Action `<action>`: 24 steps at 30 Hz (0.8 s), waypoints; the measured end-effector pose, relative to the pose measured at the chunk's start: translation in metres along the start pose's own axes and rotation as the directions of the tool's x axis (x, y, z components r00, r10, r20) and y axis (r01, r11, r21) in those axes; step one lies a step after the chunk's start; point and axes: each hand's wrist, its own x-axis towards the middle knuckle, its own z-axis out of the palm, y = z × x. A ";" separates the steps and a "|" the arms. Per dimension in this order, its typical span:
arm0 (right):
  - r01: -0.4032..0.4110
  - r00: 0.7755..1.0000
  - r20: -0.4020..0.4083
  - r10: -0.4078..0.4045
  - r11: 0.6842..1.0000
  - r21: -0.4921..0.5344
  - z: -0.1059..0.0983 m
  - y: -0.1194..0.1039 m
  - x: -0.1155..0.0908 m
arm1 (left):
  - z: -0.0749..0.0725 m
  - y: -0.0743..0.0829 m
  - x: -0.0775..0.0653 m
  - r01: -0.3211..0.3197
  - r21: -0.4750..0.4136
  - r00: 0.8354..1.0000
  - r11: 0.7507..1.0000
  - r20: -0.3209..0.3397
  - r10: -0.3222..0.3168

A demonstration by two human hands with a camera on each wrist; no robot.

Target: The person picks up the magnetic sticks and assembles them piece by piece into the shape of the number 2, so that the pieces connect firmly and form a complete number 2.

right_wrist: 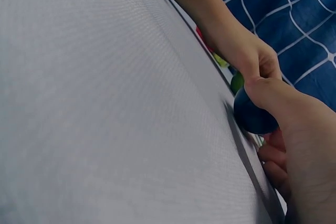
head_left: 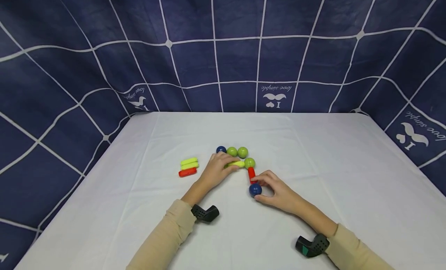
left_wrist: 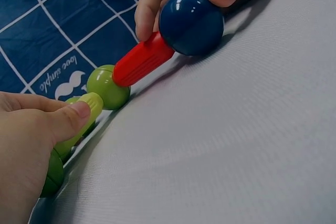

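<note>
My left hand pinches a yellow-green rod between thumb and fingers. That rod meets a green ball, from which a red rod runs to a blue ball. My right hand holds this blue ball, thumb on its near side and fingers beside the red rod. Another green ball shows at the yellow-green rod's other end in the left wrist view, partly behind my left hand. In the right wrist view, my right hand covers most of the red rod.
Just beyond my left hand sit a second blue ball and two green balls in a row. Two yellow-green rods and a red rod lie together on the left. A white cloth covers the table; a navy checked curtain hangs behind.
</note>
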 end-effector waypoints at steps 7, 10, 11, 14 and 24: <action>-0.038 0.999 0.036 0.039 0.999 -0.032 -0.001 -0.001 0.000 | -0.005 0.001 0.002 0.033 -0.006 0.999 0.999 0.017 -0.033; -0.052 0.997 0.050 0.054 0.998 -0.043 -0.002 0.000 0.001 | -0.013 -0.004 0.003 0.058 -0.038 0.998 0.998 -0.010 -0.058; -0.061 0.997 0.055 0.063 0.997 -0.044 -0.002 0.000 0.001 | -0.017 -0.006 0.002 0.068 -0.046 0.997 0.997 -0.027 -0.069; -0.087 0.994 0.066 0.089 0.995 -0.040 -0.002 0.000 0.002 | -0.033 -0.020 0.001 0.104 -0.042 0.992 0.994 -0.070 -0.106; -0.066 0.996 0.059 0.066 0.998 -0.011 -0.002 0.003 0.001 | -0.091 -0.088 -0.025 0.451 -0.114 0.889 0.885 0.141 -0.435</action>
